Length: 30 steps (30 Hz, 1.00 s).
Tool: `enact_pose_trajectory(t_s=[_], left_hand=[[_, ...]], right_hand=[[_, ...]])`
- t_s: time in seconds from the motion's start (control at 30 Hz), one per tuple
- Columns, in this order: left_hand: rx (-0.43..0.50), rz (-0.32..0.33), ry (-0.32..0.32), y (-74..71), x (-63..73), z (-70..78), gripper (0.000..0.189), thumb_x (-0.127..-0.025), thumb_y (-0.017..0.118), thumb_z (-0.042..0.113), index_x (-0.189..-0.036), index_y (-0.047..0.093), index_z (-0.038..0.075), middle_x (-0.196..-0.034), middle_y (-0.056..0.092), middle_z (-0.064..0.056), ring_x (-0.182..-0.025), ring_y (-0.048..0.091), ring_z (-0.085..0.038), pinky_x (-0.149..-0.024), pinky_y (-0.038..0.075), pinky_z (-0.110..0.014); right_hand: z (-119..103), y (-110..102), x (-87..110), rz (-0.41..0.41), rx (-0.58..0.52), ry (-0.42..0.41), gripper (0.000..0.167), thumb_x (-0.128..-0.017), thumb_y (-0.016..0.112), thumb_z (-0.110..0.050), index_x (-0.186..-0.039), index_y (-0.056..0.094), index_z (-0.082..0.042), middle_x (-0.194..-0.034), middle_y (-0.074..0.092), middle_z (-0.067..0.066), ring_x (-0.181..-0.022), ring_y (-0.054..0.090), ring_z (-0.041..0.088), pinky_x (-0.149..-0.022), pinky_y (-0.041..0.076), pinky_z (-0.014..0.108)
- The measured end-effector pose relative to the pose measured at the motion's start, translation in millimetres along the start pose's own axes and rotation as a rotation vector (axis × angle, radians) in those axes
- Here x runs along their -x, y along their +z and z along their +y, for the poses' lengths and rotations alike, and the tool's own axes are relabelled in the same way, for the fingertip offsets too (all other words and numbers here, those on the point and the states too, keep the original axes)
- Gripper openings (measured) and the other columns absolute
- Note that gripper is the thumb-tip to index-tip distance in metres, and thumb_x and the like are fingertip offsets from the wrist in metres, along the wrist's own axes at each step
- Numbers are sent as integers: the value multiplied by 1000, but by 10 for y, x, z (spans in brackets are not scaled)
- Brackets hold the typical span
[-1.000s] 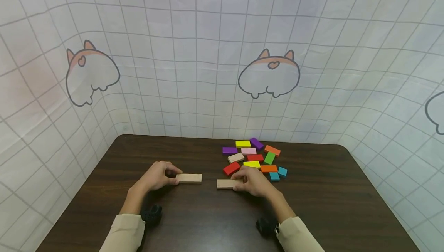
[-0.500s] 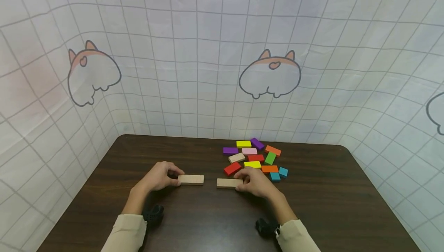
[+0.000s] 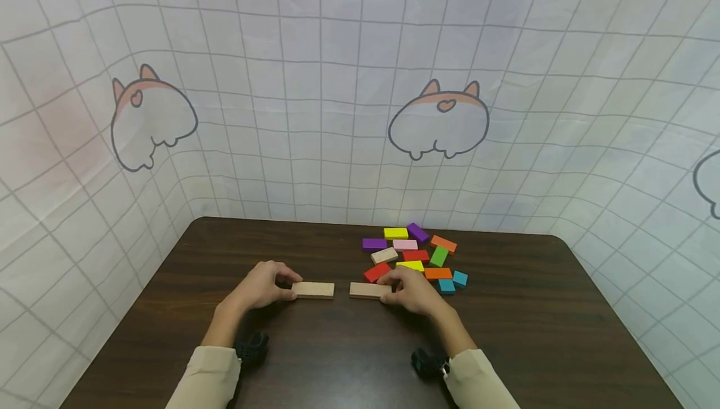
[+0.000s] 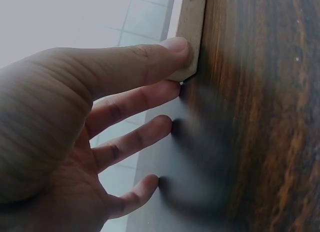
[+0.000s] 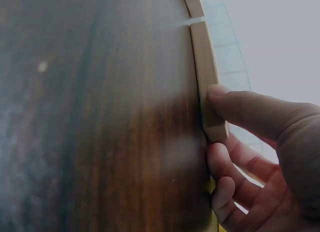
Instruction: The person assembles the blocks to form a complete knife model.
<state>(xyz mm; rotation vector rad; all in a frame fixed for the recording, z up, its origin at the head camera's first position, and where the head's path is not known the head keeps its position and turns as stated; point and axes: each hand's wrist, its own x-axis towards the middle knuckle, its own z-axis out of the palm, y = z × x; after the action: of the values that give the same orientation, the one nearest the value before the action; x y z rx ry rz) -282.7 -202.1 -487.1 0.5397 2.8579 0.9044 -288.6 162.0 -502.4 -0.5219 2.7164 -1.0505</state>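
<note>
Two plain wooden blocks lie flat on the dark table, end toward end, with a narrow gap between them. My left hand (image 3: 261,286) pinches the outer end of the left wooden block (image 3: 315,290) between thumb and fingers. In the left wrist view the thumb presses the near side of that block (image 4: 192,22), and the other fingertips touch the tabletop. The right wooden block (image 3: 365,290) is pinched at its outer end by my right hand (image 3: 413,291). The right wrist view shows my thumb on the side of this block (image 5: 204,62), other fingers curled beside its end.
Behind my right hand lies a loose group of coloured blocks, among them a red block (image 3: 377,272), a green block (image 3: 439,256) and a blue block (image 3: 446,286). A third plain wooden block (image 3: 385,256) is among them. A gridded cloth (image 3: 337,115) surrounds the table (image 3: 337,359).
The left wooden block has slid a little to the right. My right hand has shifted its block slightly away from me, so the two blocks are closer and nearly in line.
</note>
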Motion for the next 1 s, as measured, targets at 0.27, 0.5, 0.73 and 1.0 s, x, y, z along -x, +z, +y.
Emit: enact_pose_trajectory(t_s=[0.27, 0.5, 0.73, 1.0], left_hand=[[-16, 10, -7, 29, -26, 14, 24, -84, 85, 20, -108, 80, 20, -106, 74, 3, -97, 68, -18, -88, 54, -48], [-28, 17, -5, 43, -37, 6, 24, -84, 85, 21, -108, 81, 21, -106, 75, 4, -99, 69, -20, -96, 48, -58], [-29, 24, 9, 48, -40, 4, 24, -84, 85, 22, -108, 81, 22, -105, 75, 5, -99, 69, -21, -98, 43, -63], [-33, 30, 20, 48, -41, 12, 23, -84, 85, 22, -107, 81, 21, -105, 75, 4, -99, 69, -21, -97, 43, -64]], right_hand=[[-37, 8, -50, 5, 17, -11, 24, -88, 83, -21, -111, 79, -20, -104, 68, -1, -86, 55, 16, -77, 50, 32], [-84, 52, -85, 10, 17, -27, 24, -87, 83, -19, -110, 79, -18, -106, 68, 1, -88, 55, 16, -80, 50, 35], [-131, 98, -102, 8, 12, -57, 24, -88, 83, -19, -111, 79, -17, -107, 68, 2, -88, 55, 16, -80, 49, 35], [-173, 133, -124, 6, 19, -72, 24, -87, 83, -19, -110, 79, -16, -105, 68, 2, -87, 55, 16, -81, 49, 35]])
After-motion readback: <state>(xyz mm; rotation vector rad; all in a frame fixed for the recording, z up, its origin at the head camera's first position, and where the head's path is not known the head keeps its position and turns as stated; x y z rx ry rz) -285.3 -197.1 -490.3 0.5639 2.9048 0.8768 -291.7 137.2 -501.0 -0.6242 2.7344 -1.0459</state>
